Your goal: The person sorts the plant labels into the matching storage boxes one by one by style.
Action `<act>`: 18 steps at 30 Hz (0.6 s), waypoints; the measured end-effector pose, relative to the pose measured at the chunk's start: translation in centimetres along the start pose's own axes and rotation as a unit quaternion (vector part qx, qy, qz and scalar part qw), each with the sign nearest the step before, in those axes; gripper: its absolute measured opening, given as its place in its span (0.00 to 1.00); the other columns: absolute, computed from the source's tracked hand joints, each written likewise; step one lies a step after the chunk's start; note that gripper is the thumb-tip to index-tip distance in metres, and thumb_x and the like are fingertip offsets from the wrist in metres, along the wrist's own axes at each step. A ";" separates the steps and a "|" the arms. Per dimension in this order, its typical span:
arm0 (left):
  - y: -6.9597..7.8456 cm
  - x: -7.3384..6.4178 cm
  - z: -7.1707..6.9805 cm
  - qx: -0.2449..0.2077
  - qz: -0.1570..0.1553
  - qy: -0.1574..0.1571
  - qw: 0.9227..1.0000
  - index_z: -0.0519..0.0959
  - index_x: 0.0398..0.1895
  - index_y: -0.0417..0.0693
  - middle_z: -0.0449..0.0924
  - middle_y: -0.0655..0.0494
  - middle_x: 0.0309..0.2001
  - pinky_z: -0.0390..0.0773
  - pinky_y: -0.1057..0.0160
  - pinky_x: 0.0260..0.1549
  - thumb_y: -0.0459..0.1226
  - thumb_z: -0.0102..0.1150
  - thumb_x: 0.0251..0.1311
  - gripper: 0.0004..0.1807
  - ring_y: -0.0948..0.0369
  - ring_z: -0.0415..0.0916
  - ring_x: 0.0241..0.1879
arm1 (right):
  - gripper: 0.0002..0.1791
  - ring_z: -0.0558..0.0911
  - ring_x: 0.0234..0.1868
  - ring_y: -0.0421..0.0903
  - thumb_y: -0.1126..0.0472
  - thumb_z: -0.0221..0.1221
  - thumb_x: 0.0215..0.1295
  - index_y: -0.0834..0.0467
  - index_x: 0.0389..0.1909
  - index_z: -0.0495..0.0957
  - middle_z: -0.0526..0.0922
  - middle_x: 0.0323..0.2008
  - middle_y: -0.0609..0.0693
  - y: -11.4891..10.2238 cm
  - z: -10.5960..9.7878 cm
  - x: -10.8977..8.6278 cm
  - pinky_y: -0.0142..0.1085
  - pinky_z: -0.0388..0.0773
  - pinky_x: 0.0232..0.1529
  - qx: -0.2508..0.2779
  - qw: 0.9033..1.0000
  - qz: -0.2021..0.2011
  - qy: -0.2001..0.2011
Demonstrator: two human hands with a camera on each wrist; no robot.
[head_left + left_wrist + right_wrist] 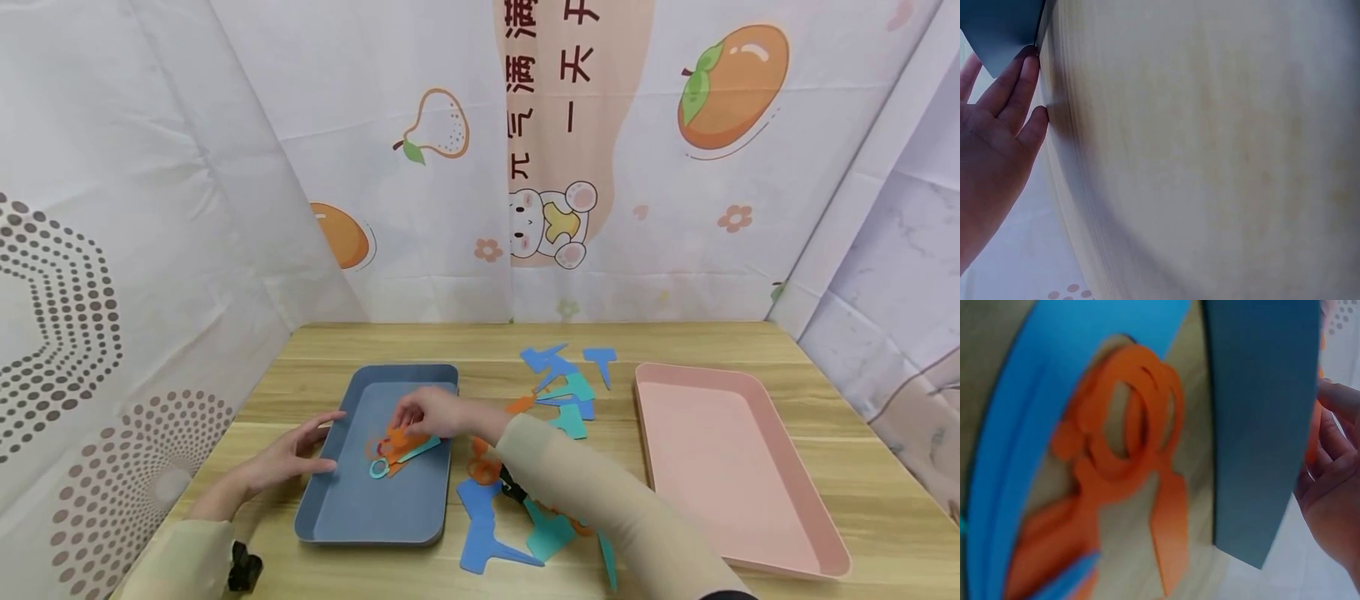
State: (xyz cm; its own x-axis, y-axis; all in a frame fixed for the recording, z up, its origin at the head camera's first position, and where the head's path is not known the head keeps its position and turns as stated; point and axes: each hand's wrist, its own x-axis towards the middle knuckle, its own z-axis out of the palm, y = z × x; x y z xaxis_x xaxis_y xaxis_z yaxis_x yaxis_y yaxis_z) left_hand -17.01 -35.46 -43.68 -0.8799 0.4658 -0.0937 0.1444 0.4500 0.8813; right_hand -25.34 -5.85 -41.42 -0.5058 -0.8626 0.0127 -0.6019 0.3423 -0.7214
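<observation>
My right hand [431,410] reaches over the blue-grey tray [375,512] and pinches an orange plastic plant label [1314,428] between thumb and fingers. Beneath it in the tray lie other orange labels and a teal ring-ended label [378,468]. My left hand [288,457] rests at the tray's left side, its fingers fairly straight and spread along the wall. In the left wrist view, the fingertips of that hand [1007,106] meet the tray's lower edge [1004,37] and the tabletop.
Right of the tray lie loose labels: blue T-shaped ones [477,542], teal ones [551,535] and orange ring-ended ones [1141,419], with a small black item [512,487] among them. A pink tray [731,467] stands at the right. Printed curtains [420,275] hang behind the wooden table [480,346].
</observation>
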 end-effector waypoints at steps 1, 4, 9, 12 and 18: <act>0.0 0.0 0.0 -0.001 0.000 -0.001 1.000 0.50 0.73 0.32 0.51 0.23 0.68 0.65 0.75 0.50 0.32 0.62 0.63 0.41 0.30 0.50 0.66 | 0.08 0.78 0.37 0.34 0.69 0.62 0.65 0.58 0.43 0.82 0.83 0.35 0.44 0.1 0.2 0.1 0.25 0.73 0.41 -0.002 1.000 0.000 -0.003; 0.0 0.0 0.0 -0.002 0.002 -0.002 1.000 0.49 0.73 0.32 0.51 0.23 0.68 0.66 0.75 0.50 0.32 0.62 0.63 0.41 0.30 0.50 0.66 | 0.07 0.78 0.35 0.32 0.69 0.62 0.64 0.58 0.40 0.83 0.82 0.32 0.41 0.4 0.8 0.2 0.24 0.73 0.40 -0.013 1.000 -0.001 -0.012; 0.0 0.0 0.1 -0.002 0.004 -0.003 1.000 0.50 0.73 0.32 0.52 0.23 0.68 0.66 0.74 0.51 0.33 0.63 0.63 0.42 0.30 0.50 0.66 | 0.06 0.77 0.33 0.32 0.70 0.63 0.62 0.57 0.37 0.84 0.82 0.30 0.40 0.5 1.3 0.3 0.23 0.72 0.38 -0.037 0.999 -0.006 -0.022; -0.1 0.0 0.1 -0.001 0.005 -0.003 1.000 0.50 0.73 0.32 0.52 0.23 0.68 0.66 0.74 0.51 0.33 0.62 0.63 0.42 0.30 0.50 0.65 | 0.05 0.76 0.32 0.32 0.69 0.64 0.62 0.57 0.36 0.84 0.82 0.30 0.40 0.6 1.5 0.4 0.23 0.72 0.37 -0.054 0.998 -0.008 -0.023; -0.1 0.0 0.0 -0.003 0.004 -0.002 1.000 0.50 0.73 0.32 0.52 0.23 0.68 0.66 0.74 0.51 0.33 0.62 0.63 0.42 0.30 0.50 0.66 | 0.05 0.75 0.31 0.32 0.67 0.64 0.62 0.55 0.37 0.83 0.82 0.31 0.42 0.5 1.6 0.4 0.23 0.70 0.36 -0.096 0.995 -0.005 -0.024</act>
State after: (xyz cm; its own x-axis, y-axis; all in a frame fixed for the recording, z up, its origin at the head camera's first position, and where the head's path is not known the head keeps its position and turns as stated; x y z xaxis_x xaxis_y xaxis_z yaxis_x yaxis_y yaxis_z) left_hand -17.02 -35.47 -43.76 -0.8770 0.4723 -0.0879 0.1491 0.4415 0.8848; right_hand -24.83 -6.66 -42.85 -0.4720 -0.8814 -0.0181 -0.7161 0.3953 -0.5753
